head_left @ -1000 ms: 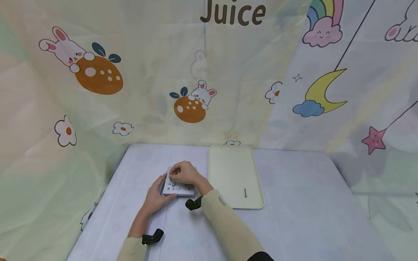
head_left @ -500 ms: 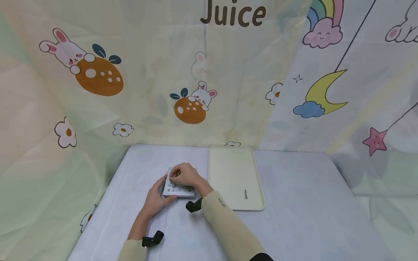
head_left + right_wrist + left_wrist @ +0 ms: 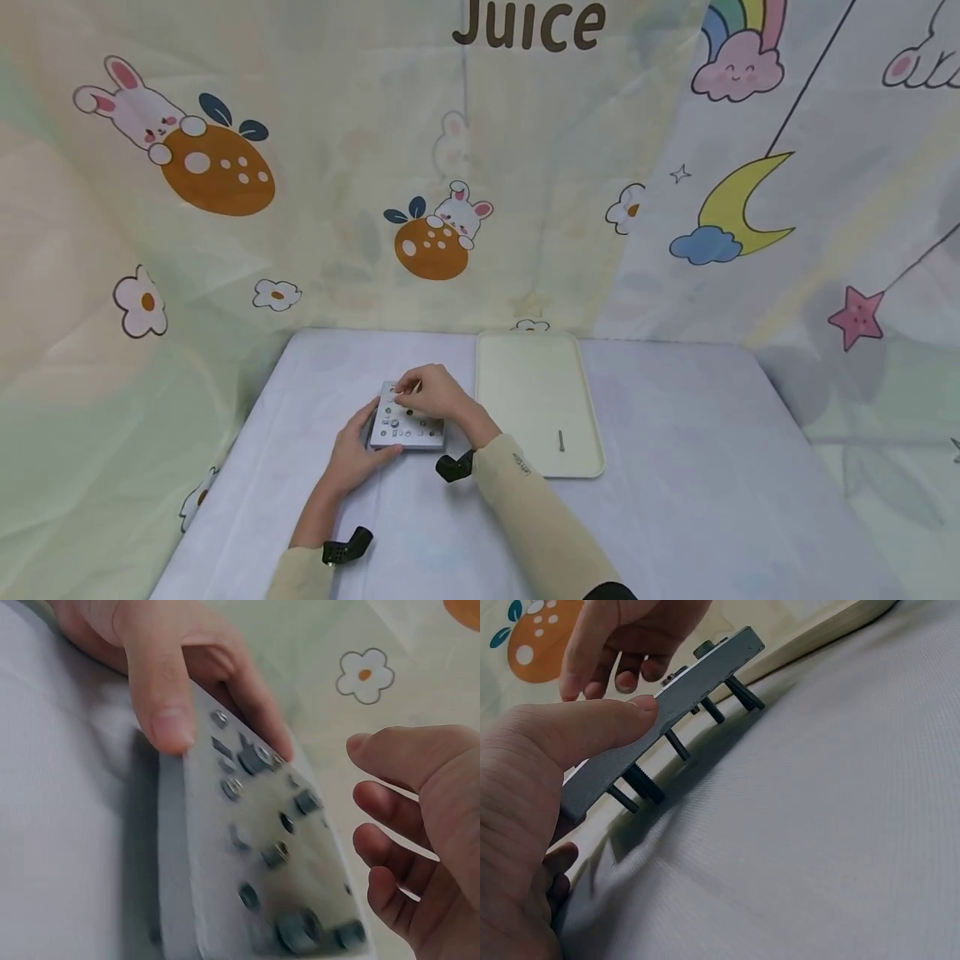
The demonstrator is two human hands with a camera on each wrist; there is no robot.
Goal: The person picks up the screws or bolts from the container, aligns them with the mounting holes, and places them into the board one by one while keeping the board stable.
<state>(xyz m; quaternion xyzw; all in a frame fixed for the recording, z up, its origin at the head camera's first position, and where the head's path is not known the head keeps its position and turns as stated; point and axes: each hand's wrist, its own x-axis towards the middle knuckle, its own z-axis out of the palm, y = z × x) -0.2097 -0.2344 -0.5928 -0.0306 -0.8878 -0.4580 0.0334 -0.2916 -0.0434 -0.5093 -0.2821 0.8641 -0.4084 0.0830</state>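
A small grey metal plate (image 3: 405,427) studded with screws and nuts lies on the table left of centre. My left hand (image 3: 358,442) grips its near left edge, thumb (image 3: 161,697) on top. In the left wrist view the plate (image 3: 667,712) stands on screw shanks that stick out beneath it. My right hand (image 3: 423,393) hovers over the plate's far end. In the right wrist view its fingers (image 3: 397,817) are loosely curled beside the plate (image 3: 262,847), with nothing visible between them.
A cream tray (image 3: 525,375) sits just right of the plate, with one loose screw (image 3: 561,440) near its front edge. The table (image 3: 675,467) has a pale lilac cloth. Printed fabric walls close in the back and both sides.
My right hand has shifted a little right and lifted off the screws at the plate's far left corner. My left hand keeps its hold on the plate.
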